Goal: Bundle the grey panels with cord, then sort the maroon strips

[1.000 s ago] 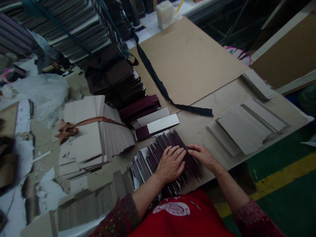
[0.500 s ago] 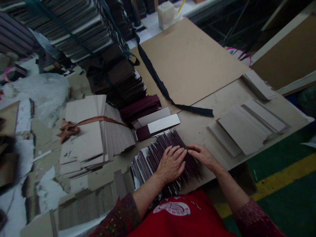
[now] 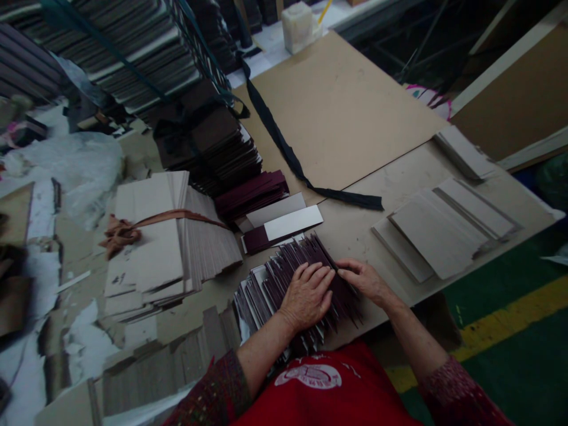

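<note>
A row of maroon-covered cards (image 3: 277,269) with some white edges and faces leans together at the table's near edge. My left hand (image 3: 309,294) lies across its top, fingers stretched out and close together. At the right end of the row, my right hand (image 3: 362,281) holds the edge of the outermost maroon card between fingers and thumb; the thumb's grip is partly hidden. The fingertips of both hands nearly meet. Just beyond the row lie a maroon-and-white strip (image 3: 295,222) and a pile of flat maroon pieces (image 3: 252,194).
Grey boards (image 3: 437,231) lie fanned at the right. A grey board bundle (image 3: 151,236) tied with brown cloth stands at the left. Behind are a dark tied stack (image 3: 199,136), a black cloth strip (image 3: 284,148) and a large brown board (image 3: 341,106). Plastic film (image 3: 84,165) lies far left.
The view has shifted very slightly. Both hands stay in the same place on the row of maroon cards.
</note>
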`<state>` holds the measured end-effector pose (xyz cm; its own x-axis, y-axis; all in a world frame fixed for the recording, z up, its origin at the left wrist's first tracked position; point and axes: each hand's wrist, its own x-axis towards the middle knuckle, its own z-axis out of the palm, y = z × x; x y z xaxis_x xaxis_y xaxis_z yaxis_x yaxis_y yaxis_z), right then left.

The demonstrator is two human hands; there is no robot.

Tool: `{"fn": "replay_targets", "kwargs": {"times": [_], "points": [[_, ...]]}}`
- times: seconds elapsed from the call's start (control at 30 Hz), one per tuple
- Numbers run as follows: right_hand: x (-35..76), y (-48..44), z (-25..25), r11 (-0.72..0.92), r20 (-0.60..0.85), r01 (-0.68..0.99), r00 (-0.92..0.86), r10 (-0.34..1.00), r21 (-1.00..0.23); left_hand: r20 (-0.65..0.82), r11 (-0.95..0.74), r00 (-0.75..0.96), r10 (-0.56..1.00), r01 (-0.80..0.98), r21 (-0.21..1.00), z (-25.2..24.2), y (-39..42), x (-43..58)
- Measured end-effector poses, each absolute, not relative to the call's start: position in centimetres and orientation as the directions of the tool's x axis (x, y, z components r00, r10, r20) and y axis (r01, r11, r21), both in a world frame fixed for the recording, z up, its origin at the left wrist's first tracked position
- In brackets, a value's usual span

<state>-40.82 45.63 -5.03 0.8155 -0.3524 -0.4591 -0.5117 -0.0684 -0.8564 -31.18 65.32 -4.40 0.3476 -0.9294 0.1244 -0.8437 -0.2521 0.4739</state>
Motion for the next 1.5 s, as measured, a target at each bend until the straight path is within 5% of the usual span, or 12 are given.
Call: {"fn": "replay_targets", "kwargs": {"times": [0.2, 0.4, 0.83, 1.5], "points": [[-41.4, 45.3, -5.5, -0.286, -0.319, -0.476, 0.831, -0.455, -0.832, 0.138, -0.242, 0.344, -0.929, -0.845, 0.477, -4.7, 65.4, -31.2], [-41.9, 45.8, -6.0, -0.618, -0.09, -0.255, 0.954, -0.285, -0.744, 0.198, -0.208, 0.327, -0.924, -0.865, 0.457, -5.0, 65.6, -31.2], [-41.6, 46.1, -5.1, -0.6, -0.177, -0.313, 0.945, -0.276, -0.736, 0.195, -0.216, 0.341, -0.92, -0.854, 0.473, -5.0, 65.6, -31.2], [-41.9, 46.3, -5.9, -0.674, -0.039, -0.208, 0.965, -0.258, -0.709, 0.216, -0.193, 0.336, -0.917, -0.845, 0.499, -5.0, 66.1, -31.2]]}}
